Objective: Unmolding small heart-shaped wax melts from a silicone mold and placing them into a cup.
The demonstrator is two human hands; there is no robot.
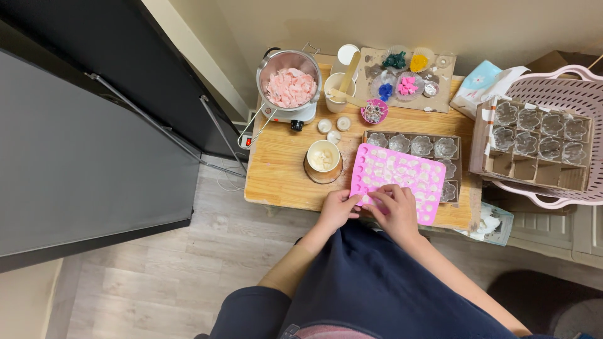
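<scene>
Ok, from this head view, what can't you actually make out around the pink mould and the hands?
- Near edge of the pink silicone mould tray: covered by the left hand and right hand.
- Whether the fingertips pinch anything: too small to tell.
- Contents of the small magenta bowl: too small.
- Pink plastic laundry basket: cut off by the right edge.
- Clear glass holders: partly under the mould.

A small wooden table (pixel 276 176) stands on a grey plank floor (pixel 157 282). Directly on it lie a pink silicone mould (pixel 402 172), a cardboard tray of clear glass cups (pixel 440 145), a brown-rimmed cup (pixel 323 161), a hotplate (pixel 290 114) bearing a metal pot of pink flakes (pixel 289 85), 2 small white discs (pixel 329 130), a white mug (pixel 337 90), a small pink bowl (pixel 374 111) and a cardboard sheet (pixel 440 85) with coloured pieces.
</scene>
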